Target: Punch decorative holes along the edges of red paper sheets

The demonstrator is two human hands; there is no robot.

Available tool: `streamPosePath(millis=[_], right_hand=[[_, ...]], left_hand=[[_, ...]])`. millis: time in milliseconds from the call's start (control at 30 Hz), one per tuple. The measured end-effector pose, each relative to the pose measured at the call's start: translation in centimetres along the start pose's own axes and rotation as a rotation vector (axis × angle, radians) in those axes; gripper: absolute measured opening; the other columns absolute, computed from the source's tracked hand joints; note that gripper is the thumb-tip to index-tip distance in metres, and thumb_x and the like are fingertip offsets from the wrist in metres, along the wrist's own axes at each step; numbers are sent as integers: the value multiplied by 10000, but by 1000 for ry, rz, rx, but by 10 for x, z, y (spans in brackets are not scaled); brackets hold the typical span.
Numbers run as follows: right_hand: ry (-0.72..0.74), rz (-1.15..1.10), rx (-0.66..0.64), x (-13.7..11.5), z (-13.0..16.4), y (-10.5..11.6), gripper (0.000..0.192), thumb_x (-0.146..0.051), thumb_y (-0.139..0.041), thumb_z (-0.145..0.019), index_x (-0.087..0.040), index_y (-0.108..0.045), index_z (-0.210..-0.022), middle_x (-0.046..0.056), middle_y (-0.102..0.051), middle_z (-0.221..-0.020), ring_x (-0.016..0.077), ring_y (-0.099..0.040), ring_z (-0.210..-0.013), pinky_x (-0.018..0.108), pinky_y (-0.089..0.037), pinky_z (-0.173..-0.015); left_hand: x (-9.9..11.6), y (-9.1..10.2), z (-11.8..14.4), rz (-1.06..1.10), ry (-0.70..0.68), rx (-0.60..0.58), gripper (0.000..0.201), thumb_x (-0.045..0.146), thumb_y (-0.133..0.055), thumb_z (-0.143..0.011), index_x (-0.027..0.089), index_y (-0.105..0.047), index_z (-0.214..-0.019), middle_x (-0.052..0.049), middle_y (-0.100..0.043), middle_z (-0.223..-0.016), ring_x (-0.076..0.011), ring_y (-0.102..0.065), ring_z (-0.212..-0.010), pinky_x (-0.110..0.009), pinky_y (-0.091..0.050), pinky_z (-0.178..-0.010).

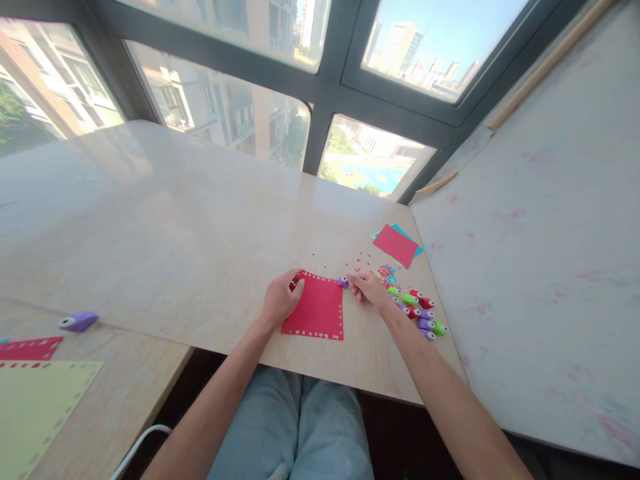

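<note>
With the left grip (283, 299), holds the red sheet (319, 308) by its far left part, thumb over the paper. With the right grip (366, 288), pinches a small purple punch (343, 282) narrowly between thumb and fingers, right at the sheet's far right corner. Near the front edge of the pale surface (165, 220), between both arms, place of the red sheet. Along its far, right and near edges, rows of small cut-out holes; along the left edge, partly hidden, so cannot tell. Just beyond the right grip, a pile of red and blue confetti (387, 273), with loose red bits strewn to its left. Farther off, near the right wall (540, 220), a stack of cards (396, 246), red on top with blue beneath. Just right of the right grip, partly behind the forearm, a cluster of punches (412, 299) in green, red and purple. Well apart at the left, another purple punch (79, 322), and nearer, a pale yellow sheet (45, 413) beside a red piece (31, 348), both with holes near their edges.
</note>
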State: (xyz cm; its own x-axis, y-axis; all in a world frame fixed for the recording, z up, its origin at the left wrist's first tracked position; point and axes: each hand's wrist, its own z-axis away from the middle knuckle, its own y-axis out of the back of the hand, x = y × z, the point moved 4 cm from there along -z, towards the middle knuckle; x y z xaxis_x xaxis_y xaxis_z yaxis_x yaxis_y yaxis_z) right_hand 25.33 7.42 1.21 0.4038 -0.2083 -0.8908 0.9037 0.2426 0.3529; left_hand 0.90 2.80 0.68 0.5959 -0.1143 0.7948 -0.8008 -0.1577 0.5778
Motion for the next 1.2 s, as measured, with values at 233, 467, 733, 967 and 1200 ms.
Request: streamPosePath(millis=[233,467,733,967,1200], right_hand=[[226,134,215,6,10,-2,538,-585,-674,-732,-192,-589,-1089,-58,-545,-600,122,-474,-486,227,-386,-460],[305,314,325,9,6,-5,383,-533,-625,-782,-192,-691,-944,-19,-590,-652,159,-543,-621,255,-430,-626],[216,-32,442,15,19,-5,442,-603,-585,-807,-200,-585,-989,-26,-573,-644,135,-520,-493,240,-431,-460],[205,-277,511,15,23,0,504,-659,-625,-761,-208,-524,-963,-38,-564,-646,116,-520,-464,216,-401,-390],[224,-328,571,13,28,0,487,-652,-617,-779,-209,-538,-965,-18,-610,-686,130,-575,-517,232,-465,-459]], left_hand=[[1,3,1,40,-2,7,291,271,-505,-891,175,-642,-1130,-83,-719,-991,-202,-666,-849,-328,-515,-789],[-2,5,4,139,-14,44,274,292,-503,-885,178,-642,-1092,-68,-717,-977,-186,-664,-839,-313,-521,-773],[-4,5,4,143,-22,44,260,304,-501,-889,174,-646,-1062,-74,-713,-976,-189,-659,-852,-317,-515,-777],[-1,5,3,122,-29,34,244,285,-495,-886,176,-654,-1036,-68,-718,-934,-186,-657,-818,-314,-512,-756],[1,1,1,26,-39,11,219,223,-502,-879,185,-675,-1006,-61,-721,-920,-193,-656,-815,-321,-503,-771]])
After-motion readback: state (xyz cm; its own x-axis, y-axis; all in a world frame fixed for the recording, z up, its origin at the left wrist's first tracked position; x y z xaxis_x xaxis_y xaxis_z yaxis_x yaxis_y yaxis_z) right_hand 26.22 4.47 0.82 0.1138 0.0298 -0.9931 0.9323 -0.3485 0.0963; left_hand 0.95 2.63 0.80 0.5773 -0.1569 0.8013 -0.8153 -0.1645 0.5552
